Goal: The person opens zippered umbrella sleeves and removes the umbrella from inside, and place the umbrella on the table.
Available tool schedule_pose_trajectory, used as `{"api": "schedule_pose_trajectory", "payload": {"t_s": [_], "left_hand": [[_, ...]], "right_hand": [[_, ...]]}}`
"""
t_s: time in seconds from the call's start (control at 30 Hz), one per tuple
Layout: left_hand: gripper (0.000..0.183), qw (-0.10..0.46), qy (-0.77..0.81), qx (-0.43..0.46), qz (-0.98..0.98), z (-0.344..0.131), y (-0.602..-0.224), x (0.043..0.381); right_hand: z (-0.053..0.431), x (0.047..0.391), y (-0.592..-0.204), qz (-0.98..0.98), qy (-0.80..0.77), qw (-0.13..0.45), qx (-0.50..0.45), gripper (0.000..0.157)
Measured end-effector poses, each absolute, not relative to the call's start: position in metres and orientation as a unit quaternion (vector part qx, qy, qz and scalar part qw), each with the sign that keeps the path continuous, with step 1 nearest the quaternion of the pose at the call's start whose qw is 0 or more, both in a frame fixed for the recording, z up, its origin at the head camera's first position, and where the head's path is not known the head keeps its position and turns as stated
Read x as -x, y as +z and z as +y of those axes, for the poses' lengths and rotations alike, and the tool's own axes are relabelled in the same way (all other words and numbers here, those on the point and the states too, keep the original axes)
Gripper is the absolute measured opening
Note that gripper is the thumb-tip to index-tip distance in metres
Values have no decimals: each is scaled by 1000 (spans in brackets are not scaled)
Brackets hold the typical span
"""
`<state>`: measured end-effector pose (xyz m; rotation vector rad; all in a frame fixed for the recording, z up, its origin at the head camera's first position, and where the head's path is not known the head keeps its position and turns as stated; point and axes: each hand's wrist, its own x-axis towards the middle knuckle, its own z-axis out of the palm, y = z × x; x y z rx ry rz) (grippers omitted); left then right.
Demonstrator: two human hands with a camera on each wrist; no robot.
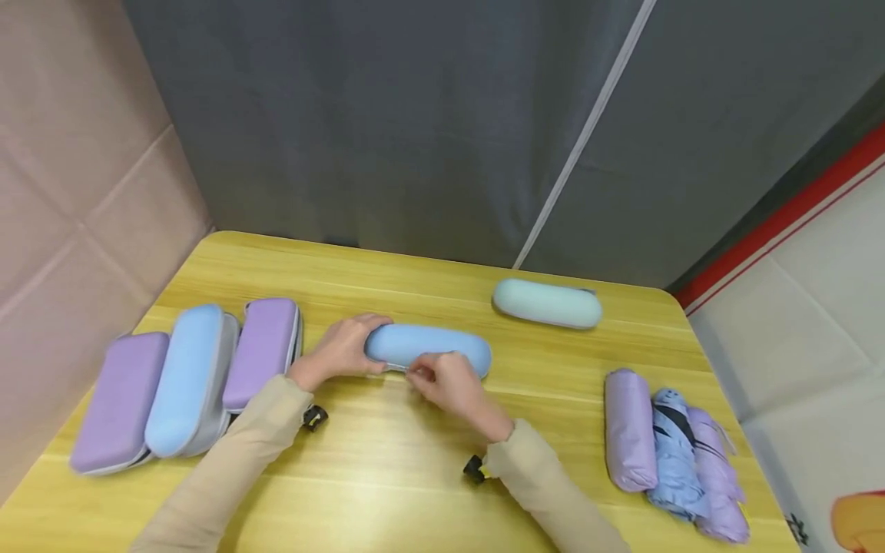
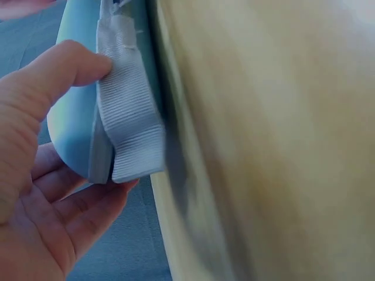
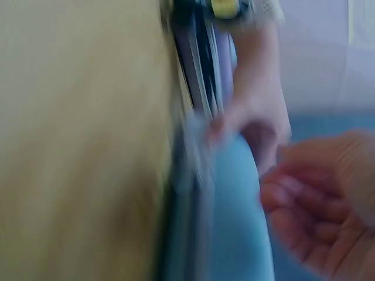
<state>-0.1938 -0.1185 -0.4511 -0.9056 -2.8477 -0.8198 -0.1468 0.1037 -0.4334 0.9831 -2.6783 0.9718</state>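
Note:
A light-blue hard zip case (image 1: 432, 342) lies crosswise near the middle of the table, its zipped edge toward me. My left hand (image 1: 348, 348) grips its left end. In the left wrist view, the thumb presses a grey ribbed fabric tab (image 2: 130, 105) at the end of the case, with fingers behind. My right hand (image 1: 449, 378) is at the front edge, fingers curled. The right wrist view is blurred; there the right hand (image 3: 328, 205) shows nothing between its fingers and sits beside the blue shell (image 3: 237, 216), off the zip line.
To the left lie a purple case (image 1: 124, 399), a blue case (image 1: 187, 380) and another purple case (image 1: 263, 349). A mint case (image 1: 546, 302) lies at the back right. Folded umbrellas, lilac (image 1: 629, 430), blue (image 1: 674, 453) and purple (image 1: 715, 476), line the right side. A grey curtain (image 1: 387, 130) hangs behind.

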Motion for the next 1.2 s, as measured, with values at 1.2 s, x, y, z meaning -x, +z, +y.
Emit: {"api": "schedule_pose_trajectory", "payload": {"t_s": [1.2], "left_hand": [[56,-29,-368,238,-898,-52,-434,220]], "right_hand": [[128,108,-440,-914,349,-16,-206,58]]}}
